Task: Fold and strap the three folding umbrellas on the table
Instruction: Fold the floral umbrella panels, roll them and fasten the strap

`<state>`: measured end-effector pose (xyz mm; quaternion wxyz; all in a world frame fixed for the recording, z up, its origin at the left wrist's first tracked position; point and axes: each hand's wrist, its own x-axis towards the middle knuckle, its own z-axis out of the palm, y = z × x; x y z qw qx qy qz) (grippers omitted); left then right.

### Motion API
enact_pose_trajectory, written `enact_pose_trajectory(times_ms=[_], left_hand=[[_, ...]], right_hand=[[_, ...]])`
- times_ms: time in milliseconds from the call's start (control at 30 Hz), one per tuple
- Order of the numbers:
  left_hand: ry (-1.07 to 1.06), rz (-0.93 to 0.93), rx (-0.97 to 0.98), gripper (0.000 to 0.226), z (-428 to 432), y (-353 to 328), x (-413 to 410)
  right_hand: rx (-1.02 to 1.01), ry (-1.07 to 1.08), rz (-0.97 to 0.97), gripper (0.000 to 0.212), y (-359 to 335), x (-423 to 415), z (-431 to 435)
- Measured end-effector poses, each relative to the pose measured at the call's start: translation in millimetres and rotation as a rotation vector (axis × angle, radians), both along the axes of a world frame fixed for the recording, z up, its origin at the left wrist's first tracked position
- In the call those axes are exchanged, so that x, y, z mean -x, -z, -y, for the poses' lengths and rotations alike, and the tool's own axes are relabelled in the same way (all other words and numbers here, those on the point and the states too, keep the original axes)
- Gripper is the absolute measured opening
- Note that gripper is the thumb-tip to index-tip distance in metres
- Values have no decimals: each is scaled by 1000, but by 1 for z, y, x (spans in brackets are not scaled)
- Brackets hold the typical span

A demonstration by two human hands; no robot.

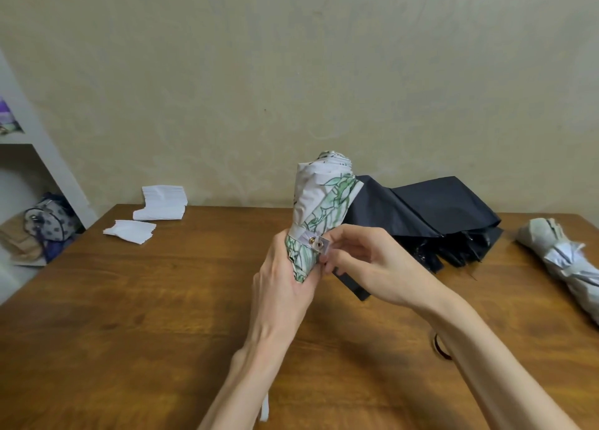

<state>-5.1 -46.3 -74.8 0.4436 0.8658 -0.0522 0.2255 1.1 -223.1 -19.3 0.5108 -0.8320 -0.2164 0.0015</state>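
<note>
1. Table (162, 300): brown wood, seen from above and in front, stretching to a pale wall. All three umbrellas are on it or just above it.
2. Black umbrella (428, 215): lies loose and spread at the back right, its cloth unrolled. It appears not yet folded or strapped, so it likely waits its turn.
3. Grey umbrella (564, 261): lies at the far right edge, rolled tight with a band round its middle. It looks finished and set aside, well apart from the work.
4. Leaf umbrella (324, 196): white with green print, held upright above the table's centre, in front of the black one. Its cloth is rolled into neat pleats, and standing it up keeps the strap facing the person.
5. Paper stacks (162, 202): white sheets at the back left, not part of the task.
6. Left hand (285, 277): fingers wrap round the lower part of the leaf umbrella, clamping the roll so the pleats cannot spring open.
7. Right hand (366, 261): thumb and fingertips pinch the strap's free end, drawing it across the roll.
8. Strap (316, 242): a narrow white band round the roll, just above the left hand, its tab meeting a brass snap. Whether the snap has clicked home cannot be told; pressing it closed seems to be the step in hand.
</note>
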Motion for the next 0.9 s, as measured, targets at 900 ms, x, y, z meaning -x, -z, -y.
enact_pose_trajectory(times_ms=[900], left_hand=[[-48, 6, -40, 54, 4, -1, 1]], right_hand=[[-262, 83, 208, 4, 29, -10, -14]])
